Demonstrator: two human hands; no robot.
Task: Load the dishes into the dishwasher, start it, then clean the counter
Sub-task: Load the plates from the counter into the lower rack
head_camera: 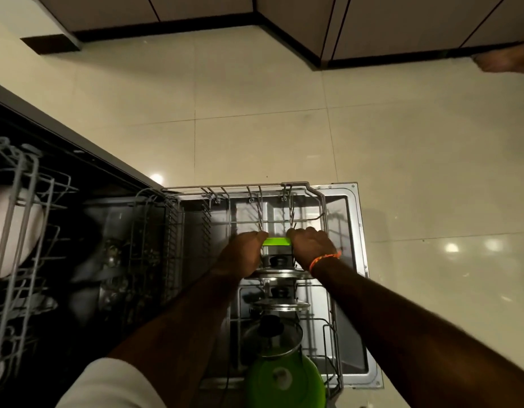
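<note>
Reaching down side by side, both forearms stretch over the pulled-out lower rack [313,191] of the open dishwasher. The left hand [245,251] and the right hand [311,245] curl their fingers round the two ends of a flat green item [276,241], which stands on edge between them among the rack's wire tines. Knuckles face up; the thumbs are hidden beneath the hands, so how they press cannot be made out. An orange thread band [325,259] circles the right wrist.

Just nearer the body than the fingers, steel-rimmed lids with black knobs stand upright in a row: one lid [280,272] directly under the wrists, a second lid [280,304] behind it, then a glass lid [272,334] partly covered by the left forearm. Nearest of all, a green round lid [286,381] is cut off by the bottom edge. What the green item is exactly stays unclear, since the hands cover its ends and only its top edge shows.

Left of the fingers, the dishwasher's dark interior blurs together; steel vessels there are hard to distinguish. Farther left, an upper rack [22,201] holds a white bowl [10,231], cropped by the frame. A pale sleeve [107,384] fills the lower left corner.
</note>
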